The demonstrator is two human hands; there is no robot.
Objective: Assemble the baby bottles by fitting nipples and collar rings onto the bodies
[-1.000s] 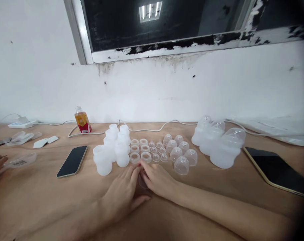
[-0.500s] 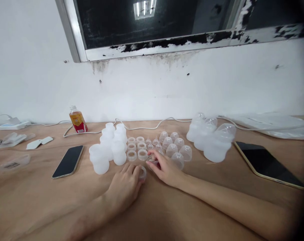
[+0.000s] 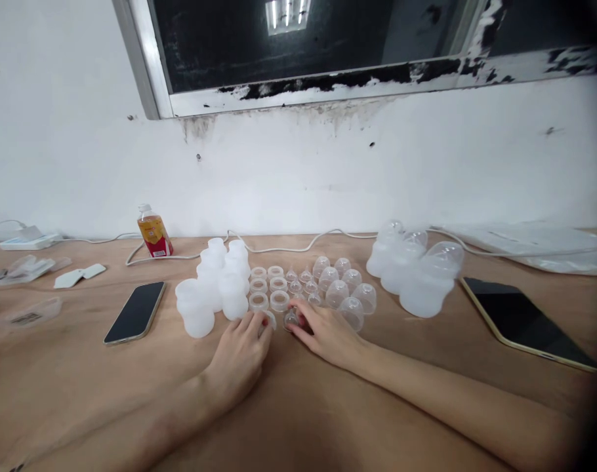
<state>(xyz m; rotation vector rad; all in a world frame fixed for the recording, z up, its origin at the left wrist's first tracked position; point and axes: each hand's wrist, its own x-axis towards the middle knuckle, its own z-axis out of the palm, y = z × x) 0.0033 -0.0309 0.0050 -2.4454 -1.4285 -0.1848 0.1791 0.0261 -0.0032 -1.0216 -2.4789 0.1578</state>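
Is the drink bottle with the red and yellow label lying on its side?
No, the drink bottle stands upright on the table, its white cap on top.

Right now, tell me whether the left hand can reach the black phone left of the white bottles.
Probably yes: the white bottles edge close, but brown tabletop looks open between the left hand and the black phone.

Phone (image 3: 134,313) L of btl (image 3: 155,231), nr cable (image 3: 298,250).
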